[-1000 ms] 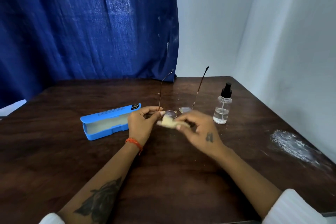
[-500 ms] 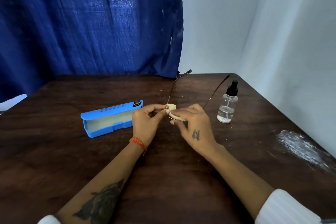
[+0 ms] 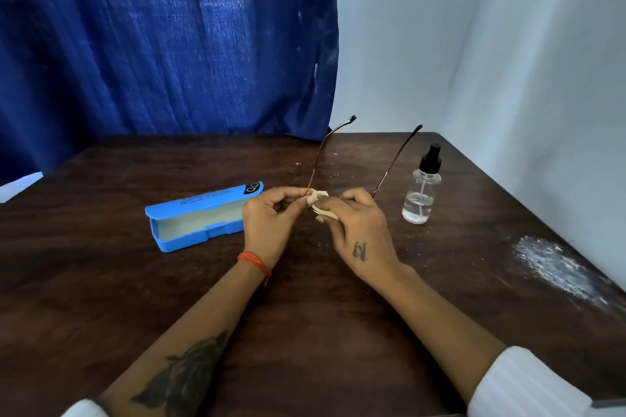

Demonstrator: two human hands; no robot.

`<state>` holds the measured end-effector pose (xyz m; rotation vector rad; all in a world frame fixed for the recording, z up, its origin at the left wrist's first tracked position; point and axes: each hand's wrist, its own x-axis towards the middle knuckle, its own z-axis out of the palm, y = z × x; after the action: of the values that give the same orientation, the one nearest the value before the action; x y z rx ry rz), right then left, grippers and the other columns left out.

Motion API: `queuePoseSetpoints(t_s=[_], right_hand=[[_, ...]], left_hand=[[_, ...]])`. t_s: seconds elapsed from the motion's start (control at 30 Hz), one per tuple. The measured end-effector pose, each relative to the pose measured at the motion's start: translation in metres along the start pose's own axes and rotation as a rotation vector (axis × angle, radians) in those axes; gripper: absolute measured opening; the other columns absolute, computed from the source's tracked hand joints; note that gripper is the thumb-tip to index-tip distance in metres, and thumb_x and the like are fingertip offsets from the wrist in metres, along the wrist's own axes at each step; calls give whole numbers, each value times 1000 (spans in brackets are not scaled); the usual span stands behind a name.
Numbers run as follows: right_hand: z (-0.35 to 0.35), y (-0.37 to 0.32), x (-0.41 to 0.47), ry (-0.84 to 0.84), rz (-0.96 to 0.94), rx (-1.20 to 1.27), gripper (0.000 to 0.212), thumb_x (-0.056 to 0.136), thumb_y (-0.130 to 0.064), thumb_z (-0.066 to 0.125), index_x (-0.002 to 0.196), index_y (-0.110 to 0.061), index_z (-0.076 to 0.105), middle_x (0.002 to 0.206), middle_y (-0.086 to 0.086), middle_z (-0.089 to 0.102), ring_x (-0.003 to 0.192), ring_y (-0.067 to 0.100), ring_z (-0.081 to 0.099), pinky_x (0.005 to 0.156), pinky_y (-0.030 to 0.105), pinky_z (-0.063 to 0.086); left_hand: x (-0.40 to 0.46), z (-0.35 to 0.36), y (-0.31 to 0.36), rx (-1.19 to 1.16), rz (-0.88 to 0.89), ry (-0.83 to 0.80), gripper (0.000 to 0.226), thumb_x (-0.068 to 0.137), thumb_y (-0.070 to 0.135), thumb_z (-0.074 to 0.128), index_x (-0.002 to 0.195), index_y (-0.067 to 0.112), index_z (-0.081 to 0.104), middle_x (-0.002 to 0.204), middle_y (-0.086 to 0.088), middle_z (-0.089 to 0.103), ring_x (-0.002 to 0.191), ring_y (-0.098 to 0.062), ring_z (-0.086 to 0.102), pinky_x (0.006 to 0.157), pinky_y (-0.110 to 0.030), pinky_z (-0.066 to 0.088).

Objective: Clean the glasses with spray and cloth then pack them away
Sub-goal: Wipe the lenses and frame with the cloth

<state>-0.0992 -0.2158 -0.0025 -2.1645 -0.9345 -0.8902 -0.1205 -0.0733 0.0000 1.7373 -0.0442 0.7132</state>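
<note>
Thin-framed glasses (image 3: 320, 159) are held above the middle of the dark wooden table (image 3: 101, 281), their two arms pointing up and away from me. My left hand (image 3: 271, 223) pinches the frame at its left hinge. My right hand (image 3: 359, 230) presses a small cream cloth (image 3: 321, 205) against the lenses, which are hidden behind the cloth and my fingers. An open blue glasses case (image 3: 200, 215) lies just left of my left hand. A clear spray bottle (image 3: 421, 186) with a black pump top stands upright to the right of my right hand.
A blue curtain (image 3: 162, 44) hangs behind the table and a white wall (image 3: 508, 61) closes the right side. A patch of white powder (image 3: 555, 264) lies on the table near its right edge. Small crumbs are scattered around the bottle.
The glasses tilted, with their arms swinging to the right and away from me. The cloth shifted from the front of the lenses to a spot between my two thumbs. The camera view shifted a little.
</note>
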Motion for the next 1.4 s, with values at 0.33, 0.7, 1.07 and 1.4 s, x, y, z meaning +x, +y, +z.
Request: queuePoseSetpoints(t_s=[0.33, 0.7, 1.07, 1.4], right_hand=[[-4, 8, -2, 149, -85, -150, 16, 70, -21, 79, 81, -11, 72, 69, 0, 72, 66, 22, 56, 62, 34, 47], [4, 8, -1, 38, -41, 40, 22, 75, -8, 74, 95, -15, 74, 86, 0, 74, 73, 12, 48, 66, 22, 42], [6, 7, -4, 45, -100, -332, 27, 74, -21, 72, 100, -16, 71, 93, -3, 74, 81, 23, 54, 70, 32, 33], [3, 10, -1, 149, -56, 66, 18, 71, -17, 78, 89, -16, 75, 81, -5, 74, 68, 12, 47, 60, 39, 47]], left_hand=[[0, 0, 3, 42, 42, 0, 24, 77, 11, 69, 82, 34, 66, 87, 5, 71, 86, -11, 67, 78, -23, 55], [-3, 1, 0, 0, 49, 11, 16, 77, 11, 70, 88, 22, 69, 85, 4, 71, 85, -13, 67, 78, -24, 55], [0, 1, -3, -12, 63, -34, 25, 79, 6, 67, 81, 30, 66, 85, 7, 69, 87, -14, 67, 80, -26, 55], [0, 2, -5, -108, 29, -31, 18, 78, 8, 68, 82, 25, 68, 86, 8, 70, 83, -7, 68, 76, -20, 55]])
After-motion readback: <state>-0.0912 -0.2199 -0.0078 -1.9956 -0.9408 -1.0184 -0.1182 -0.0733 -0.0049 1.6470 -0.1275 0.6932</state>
